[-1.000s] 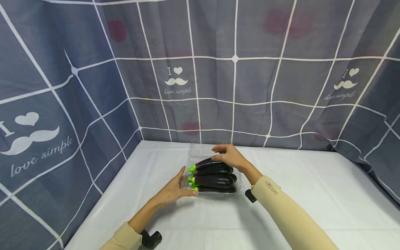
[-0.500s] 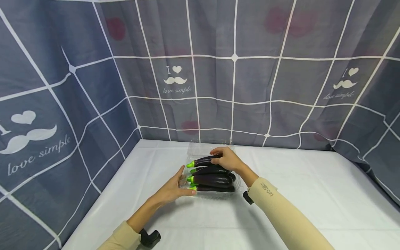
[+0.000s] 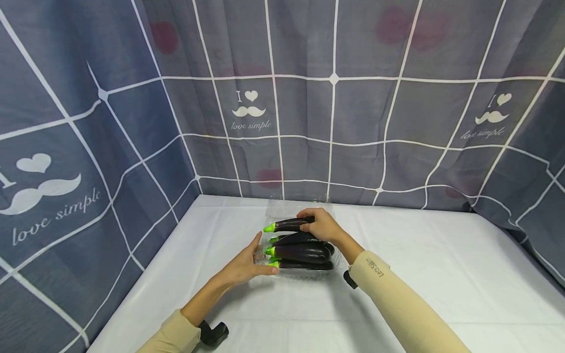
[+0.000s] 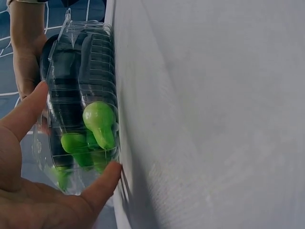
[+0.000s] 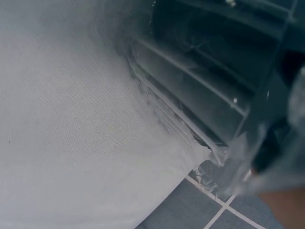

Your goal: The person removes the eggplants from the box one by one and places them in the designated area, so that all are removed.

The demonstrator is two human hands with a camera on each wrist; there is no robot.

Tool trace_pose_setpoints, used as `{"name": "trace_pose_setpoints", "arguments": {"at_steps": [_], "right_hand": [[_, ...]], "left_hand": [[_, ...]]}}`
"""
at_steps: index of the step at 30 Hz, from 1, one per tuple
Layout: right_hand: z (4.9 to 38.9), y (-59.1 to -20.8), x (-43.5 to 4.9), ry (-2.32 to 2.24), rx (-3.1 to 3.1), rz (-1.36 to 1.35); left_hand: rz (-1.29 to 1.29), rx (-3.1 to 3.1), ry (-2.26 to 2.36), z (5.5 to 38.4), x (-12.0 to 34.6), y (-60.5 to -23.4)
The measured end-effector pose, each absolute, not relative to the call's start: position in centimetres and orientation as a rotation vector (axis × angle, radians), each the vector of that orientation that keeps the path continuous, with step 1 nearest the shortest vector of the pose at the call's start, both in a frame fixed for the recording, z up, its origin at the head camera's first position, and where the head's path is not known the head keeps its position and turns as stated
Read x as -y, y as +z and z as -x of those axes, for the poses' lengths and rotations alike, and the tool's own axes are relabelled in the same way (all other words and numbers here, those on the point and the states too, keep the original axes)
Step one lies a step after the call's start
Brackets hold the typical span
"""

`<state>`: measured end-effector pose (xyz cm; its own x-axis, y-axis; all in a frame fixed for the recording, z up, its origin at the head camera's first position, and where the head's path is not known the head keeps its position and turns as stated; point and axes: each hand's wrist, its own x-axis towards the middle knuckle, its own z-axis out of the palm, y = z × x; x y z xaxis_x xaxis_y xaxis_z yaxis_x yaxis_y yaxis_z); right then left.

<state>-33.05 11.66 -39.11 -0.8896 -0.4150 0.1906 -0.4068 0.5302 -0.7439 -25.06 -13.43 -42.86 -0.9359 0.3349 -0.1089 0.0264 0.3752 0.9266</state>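
Several dark purple eggplants [image 3: 304, 253] with bright green stem ends lie in a clear plastic clamshell box [image 3: 304, 276]. Its clear lid [image 3: 282, 210] is folded back on the far side. My right hand [image 3: 325, 225] grips the body of the farthest eggplant [image 3: 286, 225], whose green end points left. My left hand [image 3: 242, 266] spreads around the left end of the box, thumb at the near corner and fingers on the far side. In the left wrist view, straight fingers [image 4: 28, 112] touch the ribbed plastic beside the green stems [image 4: 99, 119]. Blurred plastic covers much of the right wrist view.
A white cloth [image 3: 423, 274] covers the table under the box. Behind and to the left hangs a grey-blue curtain [image 3: 304, 113] with white grid lines, close behind the lid. Black wrist mounts [image 3: 214, 335] sit at both sleeves.
My right hand has shifted slightly left and away with the farthest eggplant, which now stands apart from the others at its stem end. My left hand stays at the box.
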Motion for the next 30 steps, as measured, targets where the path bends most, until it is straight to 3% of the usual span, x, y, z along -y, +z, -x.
{"name": "trace_pose_setpoints", "arguments": {"at_steps": [18, 30], "right_hand": [[33.26, -39.12, -11.41, -1.335, -2.707, 0.716], [33.55, -38.46, -11.72, -1.167, -2.811, 0.927]], "left_hand": [[-0.311, -2.363, 1.591, 25.15, 13.47, -43.10], [-0.278, -2.391, 1.584, 25.12, 13.27, -42.89]]}}
